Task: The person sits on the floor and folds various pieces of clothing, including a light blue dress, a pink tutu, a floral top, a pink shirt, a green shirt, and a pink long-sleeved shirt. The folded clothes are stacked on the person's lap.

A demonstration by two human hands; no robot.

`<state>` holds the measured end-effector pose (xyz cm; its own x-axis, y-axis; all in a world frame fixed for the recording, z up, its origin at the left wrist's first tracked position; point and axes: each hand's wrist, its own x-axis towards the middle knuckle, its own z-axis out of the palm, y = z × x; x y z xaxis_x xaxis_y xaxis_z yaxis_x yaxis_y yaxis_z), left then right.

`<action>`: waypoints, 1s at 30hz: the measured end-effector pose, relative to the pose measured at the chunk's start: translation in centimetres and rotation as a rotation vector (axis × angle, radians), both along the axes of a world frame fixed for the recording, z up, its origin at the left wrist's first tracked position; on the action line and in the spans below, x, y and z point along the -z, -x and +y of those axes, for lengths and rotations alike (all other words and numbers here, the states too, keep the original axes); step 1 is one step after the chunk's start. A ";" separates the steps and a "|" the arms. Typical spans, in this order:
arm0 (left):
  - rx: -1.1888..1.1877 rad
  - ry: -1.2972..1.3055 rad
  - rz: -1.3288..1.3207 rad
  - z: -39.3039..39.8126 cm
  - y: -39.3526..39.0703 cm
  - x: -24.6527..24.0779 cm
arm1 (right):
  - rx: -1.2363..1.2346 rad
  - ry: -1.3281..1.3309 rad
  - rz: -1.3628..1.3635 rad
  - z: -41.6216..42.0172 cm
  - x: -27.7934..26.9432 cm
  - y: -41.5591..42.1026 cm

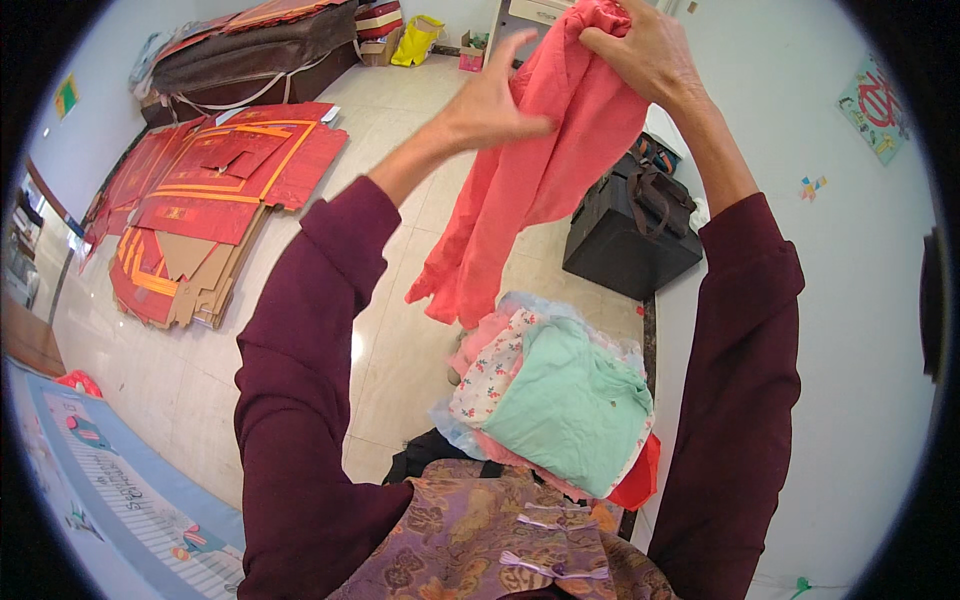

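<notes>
Coral-pink trousers (525,172) hang in the air in front of me, their legs trailing down to the left. My right hand (652,52) grips them at the top, where the cloth is bunched. Beside them, my left hand (487,112) has its thumb and fingers spread around the cloth's left edge and is slightly blurred; whether it touches the cloth is unclear. Below lies a stack of folded clothes close to my body. On top is a mint-green garment (577,397), over a white one with red flower prints (487,375) and pink and pale-blue pieces.
Flattened red cardboard (217,172) lies on the tiled floor at left. A black box (630,232) with a dark bag (660,199) stands by the right wall. At the back are a covered sofa-like piece (255,60) and a yellow bag (416,41). A printed blue mat (127,480) is lower left.
</notes>
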<state>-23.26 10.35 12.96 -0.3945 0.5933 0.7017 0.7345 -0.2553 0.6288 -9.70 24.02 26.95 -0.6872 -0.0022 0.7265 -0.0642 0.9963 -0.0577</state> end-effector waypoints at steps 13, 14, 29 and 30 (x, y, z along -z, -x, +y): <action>0.265 0.286 -0.522 -2.9 1.9 11.9 | -0.044 -0.034 -0.094 1.6 -1.6 -2.9; 0.206 0.212 -0.420 -3.0 1.4 11.6 | -0.032 -0.065 -0.095 2.7 -1.5 -2.9; 0.344 0.133 -0.462 -5.6 -1.4 14.9 | 0.034 0.135 -0.244 4.4 0.0 -4.9; 0.357 0.139 -0.438 -5.4 -1.6 15.8 | 0.034 0.144 -0.252 4.0 -0.1 -5.0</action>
<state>-21.69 4.93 -2.82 -0.3891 0.8175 0.4246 0.2822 -0.3330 0.8997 -4.70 27.98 27.03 -0.8438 0.1145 0.5244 0.0033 0.9780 -0.2084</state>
